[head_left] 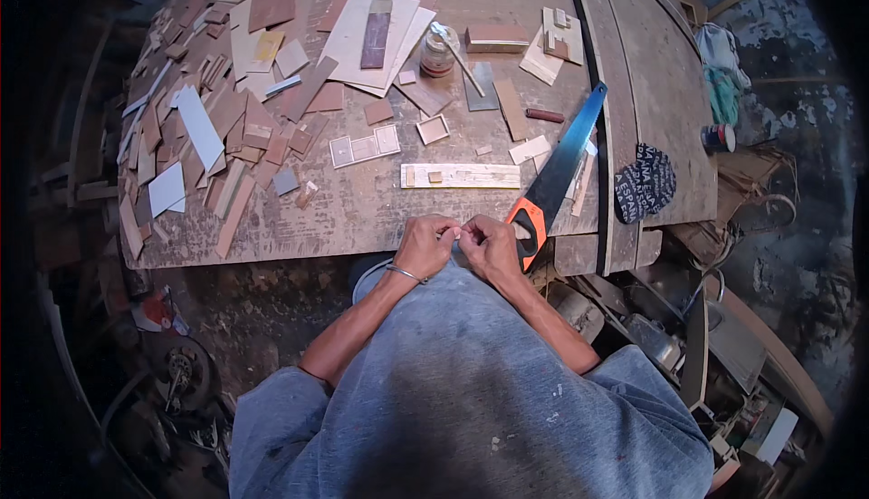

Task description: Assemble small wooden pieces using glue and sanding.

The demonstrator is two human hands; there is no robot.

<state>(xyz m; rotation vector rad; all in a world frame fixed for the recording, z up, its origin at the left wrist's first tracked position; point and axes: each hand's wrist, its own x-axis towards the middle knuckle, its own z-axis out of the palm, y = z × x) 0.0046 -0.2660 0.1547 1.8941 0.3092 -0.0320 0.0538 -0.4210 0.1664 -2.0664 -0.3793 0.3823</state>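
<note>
At the bench's front edge, my left hand (430, 244) and my right hand (486, 247) meet with fingers pinched together on something tiny, too small to make out. A bracelet circles my left wrist. Just beyond them lies a pale wooden strip (484, 176) carrying small wooden blocks. A hand saw (561, 162) with an orange handle lies beside my right hand. Small wooden frames (365, 147) and a little open wooden box (433, 129) sit farther back, near a glass jar (438, 60) with a stick across its top.
The scuffed bench (353, 227) bears many wood offcuts (235, 123) at left and light boards (362, 73) at back. A dark printed cap (644, 182) and a can (718, 139) sit at right. Metal clutter (661, 350) fills the space below the bench's right side.
</note>
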